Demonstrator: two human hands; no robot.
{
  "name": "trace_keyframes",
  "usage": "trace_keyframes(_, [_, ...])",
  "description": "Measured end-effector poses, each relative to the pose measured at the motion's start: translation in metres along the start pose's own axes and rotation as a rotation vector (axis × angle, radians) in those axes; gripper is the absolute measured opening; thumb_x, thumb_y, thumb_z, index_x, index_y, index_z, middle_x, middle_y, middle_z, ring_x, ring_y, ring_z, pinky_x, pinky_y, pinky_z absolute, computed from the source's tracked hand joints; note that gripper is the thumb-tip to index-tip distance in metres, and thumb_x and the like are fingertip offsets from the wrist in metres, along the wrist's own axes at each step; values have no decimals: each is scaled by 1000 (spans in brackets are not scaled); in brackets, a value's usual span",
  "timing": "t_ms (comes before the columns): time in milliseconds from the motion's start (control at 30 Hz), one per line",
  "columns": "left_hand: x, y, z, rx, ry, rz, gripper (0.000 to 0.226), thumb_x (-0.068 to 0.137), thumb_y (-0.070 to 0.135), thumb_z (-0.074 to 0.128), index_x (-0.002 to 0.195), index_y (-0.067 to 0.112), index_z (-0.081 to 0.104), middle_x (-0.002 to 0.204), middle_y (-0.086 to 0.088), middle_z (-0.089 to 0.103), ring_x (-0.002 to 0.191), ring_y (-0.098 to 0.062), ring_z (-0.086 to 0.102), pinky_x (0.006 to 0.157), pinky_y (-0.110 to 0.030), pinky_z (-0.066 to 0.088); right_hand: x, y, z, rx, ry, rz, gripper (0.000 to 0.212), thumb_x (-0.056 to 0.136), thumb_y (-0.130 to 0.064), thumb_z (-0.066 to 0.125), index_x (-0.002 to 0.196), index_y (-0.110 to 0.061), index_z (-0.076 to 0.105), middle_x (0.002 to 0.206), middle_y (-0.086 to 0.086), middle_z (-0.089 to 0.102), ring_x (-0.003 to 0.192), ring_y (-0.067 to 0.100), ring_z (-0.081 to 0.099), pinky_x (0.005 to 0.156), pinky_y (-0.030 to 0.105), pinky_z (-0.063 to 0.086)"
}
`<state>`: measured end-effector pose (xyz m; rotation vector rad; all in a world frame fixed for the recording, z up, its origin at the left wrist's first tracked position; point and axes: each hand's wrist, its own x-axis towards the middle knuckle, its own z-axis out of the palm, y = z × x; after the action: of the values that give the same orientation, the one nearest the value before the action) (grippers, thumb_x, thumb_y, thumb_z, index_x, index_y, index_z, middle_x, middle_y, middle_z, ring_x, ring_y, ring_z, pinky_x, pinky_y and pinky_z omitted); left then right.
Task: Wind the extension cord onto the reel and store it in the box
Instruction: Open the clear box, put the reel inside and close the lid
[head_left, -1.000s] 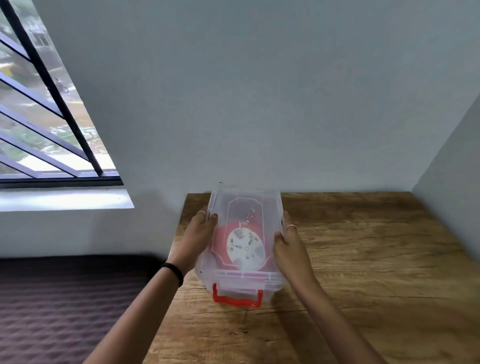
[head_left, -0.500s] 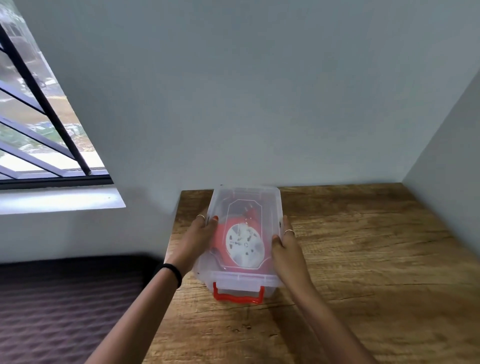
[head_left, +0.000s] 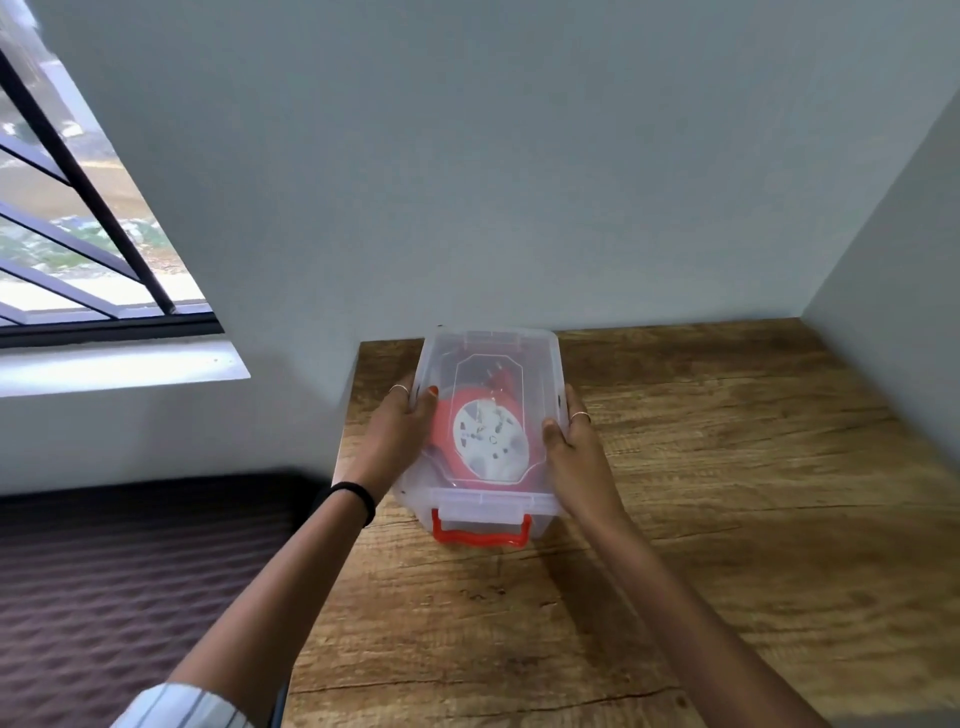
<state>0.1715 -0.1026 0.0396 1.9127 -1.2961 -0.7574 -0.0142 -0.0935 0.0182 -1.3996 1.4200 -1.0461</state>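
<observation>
A wooden table (head_left: 727, 519) with a marked grain fills the lower right of the frame, pushed into a corner where a pale grey wall (head_left: 519, 156) at the top meets a second wall (head_left: 909, 291) at the right edge. At upper left a window (head_left: 78, 234) with dark slanted bars sits above a white sill (head_left: 114, 364), with blurred greenery outside. A dark, ribbed floor (head_left: 130, 571) covers the lower left. Just right of center, near the table's left edge, stands 1 clear box (head_left: 441, 499) with its clear lid (head_left: 488, 345) on; a red latch (head_left: 480, 532) hangs at its near end. Through the lid the reel (head_left: 491, 441) shows inside the box: a red body with a white round face bearing several socket holes, lying flat. Red cord and what looks like a plug (head_left: 501, 376) lie past it toward the far end, blurred by the plastic. The left hand (head_left: 400, 441) grips the box's left side, thumb curled over the lid edge, a ring on 1 finger and a black band (head_left: 356, 499) on the wrist. The right hand (head_left: 576, 457) grips the right side the same way, thumb on the lid, fingers wrapped down the wall, also with 1 ring. A striped sleeve (head_left: 182, 709) shows at the bottom left.
</observation>
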Motion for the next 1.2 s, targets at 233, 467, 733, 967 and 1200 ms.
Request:
trace_keyframes(233, [9,2,7,677,51,466,62,99,46,32,153,22,12,161,-2,9,148,-24,6,119,-51,11,-29,-10,-5,-597,104,-666,50,99,-36,39,145,-18,32,149,6,37,138,19,30,113,41,25])
trace_keyframes(467, [9,17,24,836,-181,604,58,98,55,19,152,33,13,161,6,5,149,-16,0,118,-49,2,-47,41,-10,-1172,-126,-1166,55,97,-41,48,142,-10,41,146,10,44,133,25,42,111,56,23])
trace_keyframes(733, [8,14,28,816,-172,600,57,99,54,16,152,33,11,161,6,5,148,-15,0,118,-47,5,-52,19,-3,-994,-2,-1129,38,92,-34,55,122,-12,61,118,8,66,108,25,61,95,43,46])
trace_keyframes(967, [8,14,27,817,-176,593,57,99,54,16,152,33,10,161,7,4,148,-16,-1,119,-47,4,-57,-6,0,-831,-120,-930,48,76,-37,75,117,-15,65,107,-1,66,95,17,58,78,30,52])
trace_keyframes(1200, [7,12,27,799,-164,593,57,99,53,16,152,33,11,161,6,5,148,-16,0,119,-46,5,-60,-11,5,-719,-103,-836,27,78,-18,74,105,-12,69,94,3,67,84,20,60,72,32,53])
